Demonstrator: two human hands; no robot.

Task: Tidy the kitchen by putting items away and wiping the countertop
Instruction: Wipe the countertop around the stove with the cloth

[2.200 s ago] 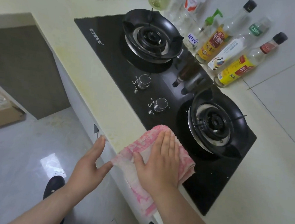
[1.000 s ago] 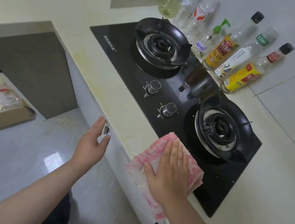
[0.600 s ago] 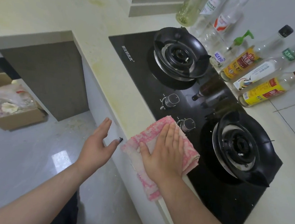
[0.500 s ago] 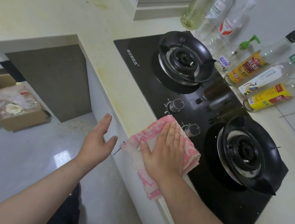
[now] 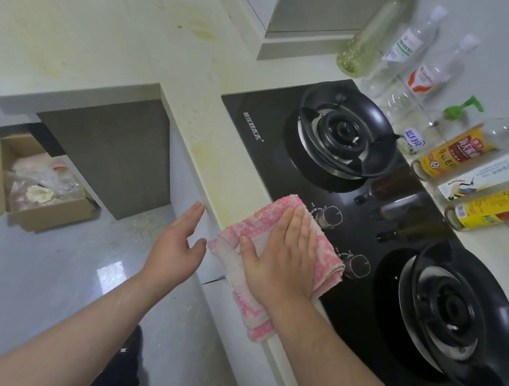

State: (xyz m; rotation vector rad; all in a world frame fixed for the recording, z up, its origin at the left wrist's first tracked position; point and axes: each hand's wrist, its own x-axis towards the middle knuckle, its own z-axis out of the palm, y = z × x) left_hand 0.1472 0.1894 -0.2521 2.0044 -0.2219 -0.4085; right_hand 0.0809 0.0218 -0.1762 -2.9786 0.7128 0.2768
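Observation:
A pink and white cloth (image 5: 262, 224) lies over the front edge of the cream countertop (image 5: 218, 165) and the black glass hob (image 5: 266, 150), with one end hanging down the cabinet front. My right hand (image 5: 281, 256) presses flat on the cloth with straight fingers, just left of the two hob knobs (image 5: 328, 216). My left hand (image 5: 177, 250) hovers open below the counter edge, palm turned toward the cloth, holding nothing. The countertop shows yellowish stains along its front strip.
Two black burners (image 5: 341, 132) sit on the hob. Several bottles (image 5: 453, 151) stand along the wall behind it. A cardboard box (image 5: 32, 185) of plastic-wrapped items stands on the grey floor to the left, beside a dark recess under the counter.
My right hand has slid the cloth leftward along the counter edge, from beside the near burner to level with the knobs. My left hand followed along below the edge.

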